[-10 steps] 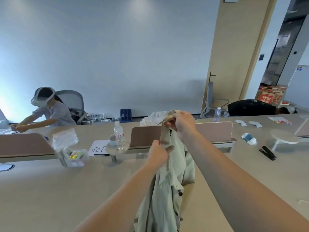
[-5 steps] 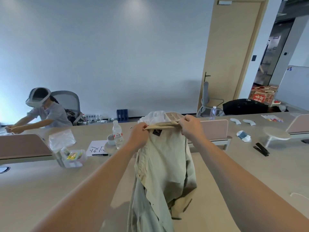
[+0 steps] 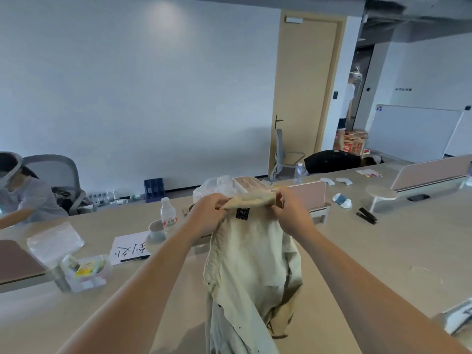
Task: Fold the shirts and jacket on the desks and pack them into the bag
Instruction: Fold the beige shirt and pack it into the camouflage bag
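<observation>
Head camera, wide-angle: my one view of the room.
It sits on the person's head above the desk [image 3: 370, 264], facing forward and a little down toward the far wall [image 3: 153, 98] and door [image 3: 304, 85]; both forearms enter from the bottom edge, and the left hand [image 3: 205, 217] and right hand [image 3: 292, 215] grip the jacket [image 3: 251, 264] near the lens at centre frame, with straight lines bowing toward the edges.

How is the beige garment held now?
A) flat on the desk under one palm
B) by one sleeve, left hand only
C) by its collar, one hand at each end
C: the left hand and the right hand each pinch one end of the collar, and the beige garment hangs below.
</observation>
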